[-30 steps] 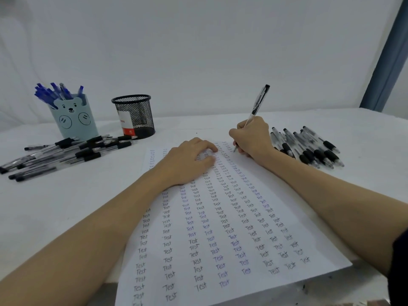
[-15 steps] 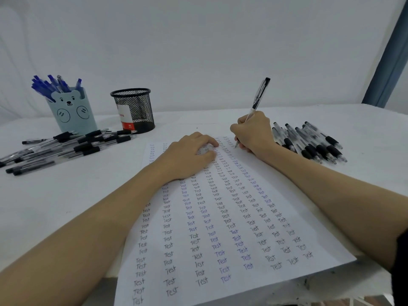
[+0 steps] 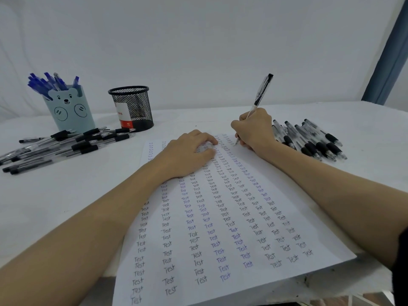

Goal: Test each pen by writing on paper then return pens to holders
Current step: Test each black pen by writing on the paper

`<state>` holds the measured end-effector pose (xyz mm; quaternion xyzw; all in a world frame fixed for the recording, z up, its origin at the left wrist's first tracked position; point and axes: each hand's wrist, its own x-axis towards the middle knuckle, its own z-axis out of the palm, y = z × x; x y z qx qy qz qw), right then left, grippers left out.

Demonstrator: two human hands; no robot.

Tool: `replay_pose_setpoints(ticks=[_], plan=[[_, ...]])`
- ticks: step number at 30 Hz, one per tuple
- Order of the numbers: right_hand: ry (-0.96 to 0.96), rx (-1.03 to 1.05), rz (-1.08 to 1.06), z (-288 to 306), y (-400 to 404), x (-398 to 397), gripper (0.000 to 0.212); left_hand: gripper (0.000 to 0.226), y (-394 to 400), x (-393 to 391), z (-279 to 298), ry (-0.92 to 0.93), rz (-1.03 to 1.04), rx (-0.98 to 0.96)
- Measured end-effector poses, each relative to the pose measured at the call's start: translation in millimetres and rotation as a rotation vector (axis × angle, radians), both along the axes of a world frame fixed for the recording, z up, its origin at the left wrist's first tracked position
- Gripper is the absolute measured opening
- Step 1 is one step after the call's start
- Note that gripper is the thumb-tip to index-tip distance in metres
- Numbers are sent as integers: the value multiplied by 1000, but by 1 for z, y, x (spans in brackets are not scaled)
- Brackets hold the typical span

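Observation:
A white sheet of paper [image 3: 220,228] filled with columns of the word "Test" lies in front of me. My right hand [image 3: 254,131] grips a clear black-capped pen [image 3: 261,91], its tip down on the paper's far right part. My left hand [image 3: 189,151] rests flat on the upper part of the sheet, fingers relaxed. A light blue bear-shaped holder [image 3: 70,109] at the far left is full of blue pens. Beside it stands a black mesh holder [image 3: 132,107] with no pens showing.
Several black pens [image 3: 66,144] lie loose on the white table left of the paper. Another pile of black pens [image 3: 313,140] lies right of my right hand. A blue curtain [image 3: 388,51] hangs at the far right. The table's near edge runs under the paper.
The view has shifted slightly, so everything sits a little lower and closer. My right hand has edged along the top of the sheet with the pen; my left hand stays put.

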<state>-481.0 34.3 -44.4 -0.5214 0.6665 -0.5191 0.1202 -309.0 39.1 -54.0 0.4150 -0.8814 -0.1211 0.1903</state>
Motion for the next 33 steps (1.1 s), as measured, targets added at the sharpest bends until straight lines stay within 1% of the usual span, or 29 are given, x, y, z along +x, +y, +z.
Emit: replay_pose_setpoints(ticks=[4, 6, 9, 13, 14, 16, 18, 21, 26, 28, 30, 33], plan=[[19, 1, -17, 0, 0, 1, 32, 32, 0, 0, 0, -3, -5, 2], [-33, -7, -16, 1, 1, 0, 32, 32, 0, 0, -1, -3, -5, 2], [-182, -8, 18, 3, 5, -1, 27, 30, 0, 0, -1, 3, -1, 4], [-182, 0, 46, 4, 6, 2, 14, 30, 0, 0, 0, 3, -1, 8], [-182, -7, 38, 4, 6, 2, 15, 30, 0, 0, 0, 4, -2, 9], [-186, -25, 15, 5, 5, 0, 22, 30, 1, 0, 0, 3, 0, 9], [-216, -56, -2, 8, 6, -3, 20, 30, 1, 0, 1, 2, 0, 9], [-265, -94, -27, 13, 6, -8, 28, 30, 2, 0, 0, 5, -1, 13], [-379, -44, 5, 20, 11, -13, 33, 30, 2, 0, 1, 7, 2, 17], [-459, -23, 14, 26, 13, -15, 33, 30, 3, 0, 1, 4, 3, 19], [-528, -27, 37, 32, 15, -16, 37, 30, 3, 0, 1, 1, 1, 19], [-539, -30, 55, 34, 17, -17, 45, 30, 3, 0, 2, -3, 1, 17]])
